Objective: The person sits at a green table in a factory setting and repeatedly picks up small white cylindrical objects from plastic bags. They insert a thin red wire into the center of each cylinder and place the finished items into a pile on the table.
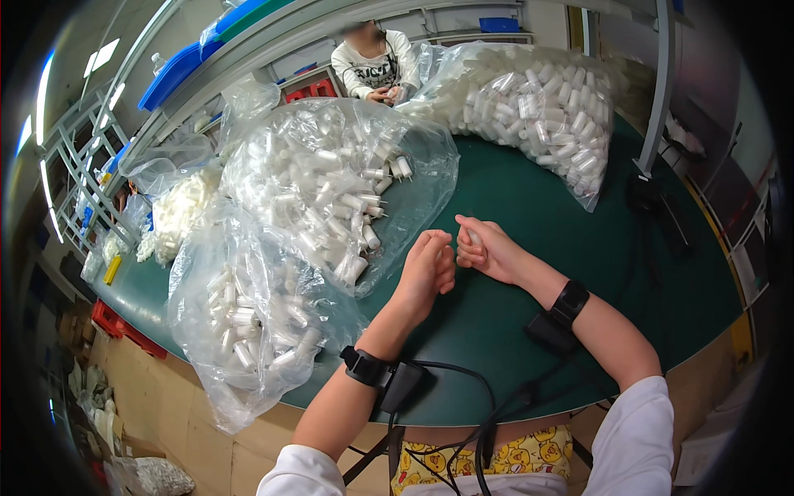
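Observation:
Over the green table (529,331), my two hands meet almost knuckle to knuckle. My left hand (426,269) is closed, its fingers curled in, and whatever is inside stays hidden. My right hand (495,255) is closed too, thumb pointing toward the left hand. A small white cylindrical part (474,237) shows between its fingers, mostly covered. Just left of my hands lies an open clear plastic bag (430,178) full of similar white cylinders (351,202), some with thin metal pins. Nearer, left of my forearm, a second clear bag (248,376) holds more of them.
A large filled bag (538,112) lies at the far right beside a grey metal post (659,91). Another bag (184,211) of whitish parts stands far left. Black cables (463,368) run from my wristbands over the table's front edge. A person (376,66) sits across the table.

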`<state>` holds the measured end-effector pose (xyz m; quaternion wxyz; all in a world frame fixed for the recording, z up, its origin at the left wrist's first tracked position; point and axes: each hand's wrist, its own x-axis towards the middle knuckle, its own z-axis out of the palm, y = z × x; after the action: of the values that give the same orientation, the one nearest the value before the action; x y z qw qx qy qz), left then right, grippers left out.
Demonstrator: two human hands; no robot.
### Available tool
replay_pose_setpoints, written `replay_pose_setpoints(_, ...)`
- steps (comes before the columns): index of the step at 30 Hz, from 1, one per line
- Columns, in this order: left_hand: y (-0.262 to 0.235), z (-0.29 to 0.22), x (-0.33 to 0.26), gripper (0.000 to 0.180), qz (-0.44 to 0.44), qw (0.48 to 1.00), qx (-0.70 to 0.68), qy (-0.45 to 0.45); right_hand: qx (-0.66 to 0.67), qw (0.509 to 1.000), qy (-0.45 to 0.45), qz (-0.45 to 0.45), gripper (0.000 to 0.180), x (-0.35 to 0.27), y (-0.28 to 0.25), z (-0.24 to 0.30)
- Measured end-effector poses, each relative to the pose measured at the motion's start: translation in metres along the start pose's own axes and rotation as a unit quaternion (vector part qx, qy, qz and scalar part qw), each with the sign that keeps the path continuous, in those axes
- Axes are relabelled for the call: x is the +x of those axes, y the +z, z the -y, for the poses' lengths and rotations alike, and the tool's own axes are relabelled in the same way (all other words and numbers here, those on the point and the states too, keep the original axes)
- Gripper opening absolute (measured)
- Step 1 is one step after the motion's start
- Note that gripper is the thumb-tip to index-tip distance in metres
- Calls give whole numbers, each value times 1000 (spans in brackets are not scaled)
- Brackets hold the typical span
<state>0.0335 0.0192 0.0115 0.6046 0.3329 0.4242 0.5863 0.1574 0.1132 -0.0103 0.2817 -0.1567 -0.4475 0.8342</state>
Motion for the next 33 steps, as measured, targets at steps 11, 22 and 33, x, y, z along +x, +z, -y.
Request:
replay_pose_setpoints(11, -1, 0, -4, 17, 39, 998, 55, 18, -1, 999, 19, 34, 19, 0, -5, 2)
replay_pose_setpoints(22, -6, 6, 4, 33, 102, 989, -105, 34, 35, 999, 15, 27, 24, -9, 18, 10)
replay_pose_setpoints(33, -5, 7, 4, 25, -11, 997, -57, 41, 66, 998, 6, 16, 27, 7, -15, -8)
